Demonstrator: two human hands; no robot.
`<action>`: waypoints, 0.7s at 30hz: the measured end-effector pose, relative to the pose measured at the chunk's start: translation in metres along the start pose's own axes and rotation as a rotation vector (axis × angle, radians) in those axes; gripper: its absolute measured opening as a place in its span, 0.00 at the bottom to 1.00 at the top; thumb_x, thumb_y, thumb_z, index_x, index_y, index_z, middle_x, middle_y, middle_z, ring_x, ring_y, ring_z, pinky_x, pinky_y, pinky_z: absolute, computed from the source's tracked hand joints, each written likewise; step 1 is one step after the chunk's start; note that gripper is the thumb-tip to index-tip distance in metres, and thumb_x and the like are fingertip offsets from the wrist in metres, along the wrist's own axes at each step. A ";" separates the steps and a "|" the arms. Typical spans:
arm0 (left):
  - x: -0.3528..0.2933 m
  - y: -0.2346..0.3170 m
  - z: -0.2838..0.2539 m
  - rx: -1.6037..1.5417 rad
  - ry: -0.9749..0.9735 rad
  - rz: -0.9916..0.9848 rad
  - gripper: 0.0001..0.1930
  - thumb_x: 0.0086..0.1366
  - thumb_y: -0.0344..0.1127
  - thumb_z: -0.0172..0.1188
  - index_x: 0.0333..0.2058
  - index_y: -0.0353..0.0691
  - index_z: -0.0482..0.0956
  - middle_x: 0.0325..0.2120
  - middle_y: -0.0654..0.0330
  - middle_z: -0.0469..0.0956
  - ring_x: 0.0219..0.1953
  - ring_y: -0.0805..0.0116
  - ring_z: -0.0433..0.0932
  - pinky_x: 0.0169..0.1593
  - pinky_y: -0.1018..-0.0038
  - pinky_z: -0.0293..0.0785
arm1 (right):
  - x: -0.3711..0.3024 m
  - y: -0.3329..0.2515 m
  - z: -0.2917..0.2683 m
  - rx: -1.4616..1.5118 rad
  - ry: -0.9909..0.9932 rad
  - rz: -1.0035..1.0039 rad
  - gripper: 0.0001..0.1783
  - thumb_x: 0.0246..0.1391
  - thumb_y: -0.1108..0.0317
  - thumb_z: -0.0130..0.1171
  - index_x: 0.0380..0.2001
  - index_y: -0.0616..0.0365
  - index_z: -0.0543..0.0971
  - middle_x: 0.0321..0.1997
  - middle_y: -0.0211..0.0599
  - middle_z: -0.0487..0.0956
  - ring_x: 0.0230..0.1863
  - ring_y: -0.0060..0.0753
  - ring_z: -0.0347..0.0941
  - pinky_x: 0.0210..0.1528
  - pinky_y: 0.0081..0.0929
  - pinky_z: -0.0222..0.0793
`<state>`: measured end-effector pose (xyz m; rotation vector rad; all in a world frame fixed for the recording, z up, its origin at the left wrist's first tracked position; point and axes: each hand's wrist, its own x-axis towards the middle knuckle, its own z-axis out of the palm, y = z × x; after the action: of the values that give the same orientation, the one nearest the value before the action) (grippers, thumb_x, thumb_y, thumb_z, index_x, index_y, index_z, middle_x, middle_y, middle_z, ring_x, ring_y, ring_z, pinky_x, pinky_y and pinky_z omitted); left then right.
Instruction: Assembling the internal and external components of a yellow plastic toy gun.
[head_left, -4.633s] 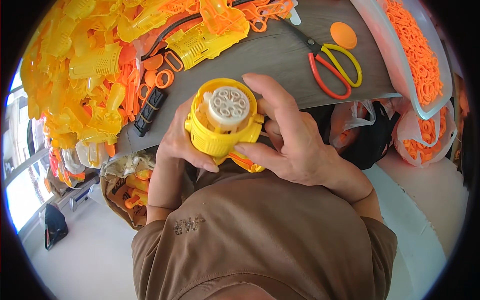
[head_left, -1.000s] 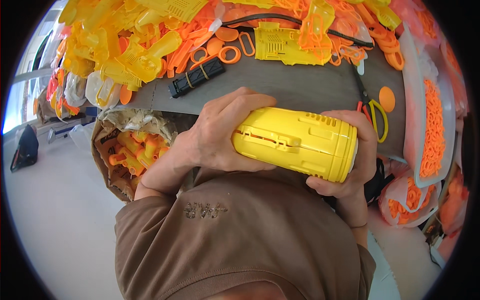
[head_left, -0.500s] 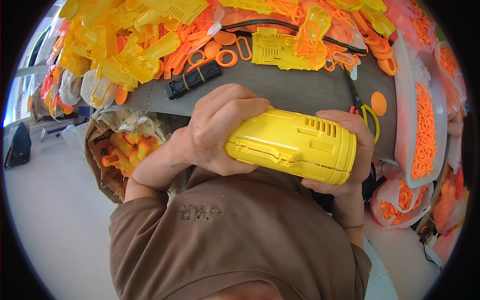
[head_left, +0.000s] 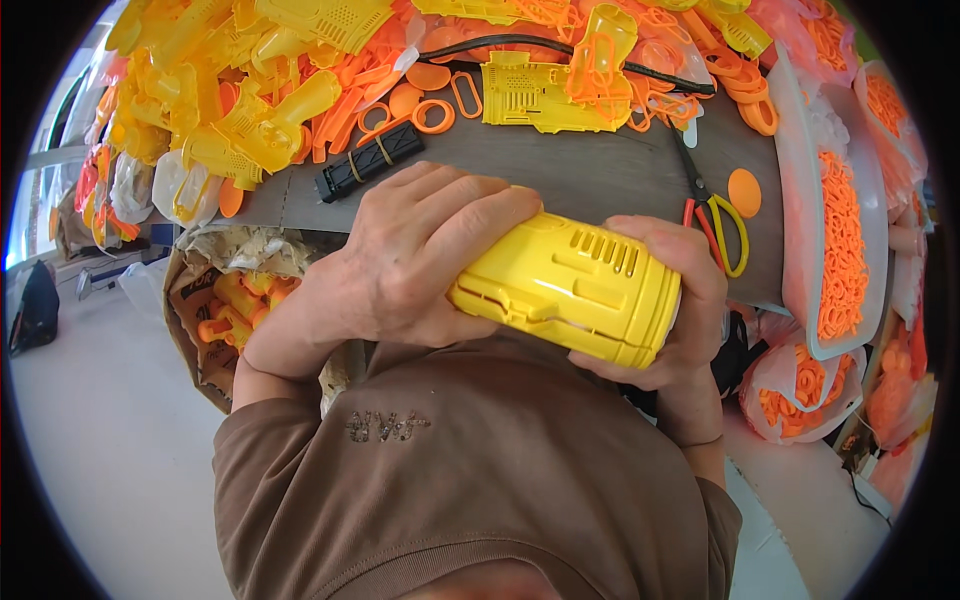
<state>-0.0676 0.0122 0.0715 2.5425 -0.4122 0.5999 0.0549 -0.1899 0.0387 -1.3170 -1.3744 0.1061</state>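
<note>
A rounded yellow plastic housing [head_left: 570, 290] with slotted vents and a seam along its side is held between both hands, just in front of my chest. My left hand [head_left: 415, 255] is wrapped over its left end, fingers on top and thumb below. Around the right end closes my right hand [head_left: 675, 290], thumb and fingers gripping the ringed rim. My palms hide both ends of the housing. On the table beyond it lie a black ribbed part [head_left: 370, 162] bound with bands and scissors [head_left: 715, 220] with red and yellow handles.
Yellow shells [head_left: 220, 100] and orange parts [head_left: 433, 116] heap along the far side, with a black cable [head_left: 500, 41] across them. At right stands a white tray [head_left: 815, 300] of orange rings beside a bag [head_left: 800, 395] of more. A sack [head_left: 190, 300] with yellow-orange pieces sits at left.
Both hands have shifted slightly left with the housing, and its right end has turned a little. The view has moved slightly, showing more of the scissors.
</note>
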 end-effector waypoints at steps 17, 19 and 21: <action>-0.012 -0.008 0.018 -0.115 0.091 -0.043 0.30 0.30 0.36 0.65 0.37 0.27 0.73 0.27 0.51 0.77 0.23 0.58 0.75 0.28 0.70 0.69 | 0.009 0.004 -0.001 0.057 -0.118 0.073 0.47 0.25 0.70 0.75 0.53 0.62 0.62 0.48 0.50 0.69 0.47 0.42 0.69 0.48 0.33 0.66; -0.012 -0.007 0.018 -0.111 0.084 -0.059 0.30 0.29 0.36 0.65 0.36 0.27 0.73 0.27 0.50 0.78 0.23 0.58 0.75 0.27 0.70 0.69 | 0.009 0.006 -0.001 0.065 -0.131 0.080 0.47 0.25 0.71 0.75 0.52 0.62 0.63 0.47 0.49 0.69 0.47 0.41 0.69 0.49 0.33 0.65; -0.012 -0.008 0.018 -0.093 0.079 -0.044 0.30 0.29 0.36 0.65 0.37 0.27 0.73 0.27 0.50 0.77 0.23 0.58 0.75 0.27 0.70 0.69 | 0.008 0.008 -0.002 0.083 -0.124 0.081 0.47 0.25 0.70 0.75 0.52 0.62 0.63 0.47 0.49 0.69 0.47 0.41 0.69 0.49 0.33 0.65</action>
<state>-0.0689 0.0111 0.0481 2.4243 -0.3473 0.6471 0.0630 -0.1825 0.0388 -1.3148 -1.4055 0.3007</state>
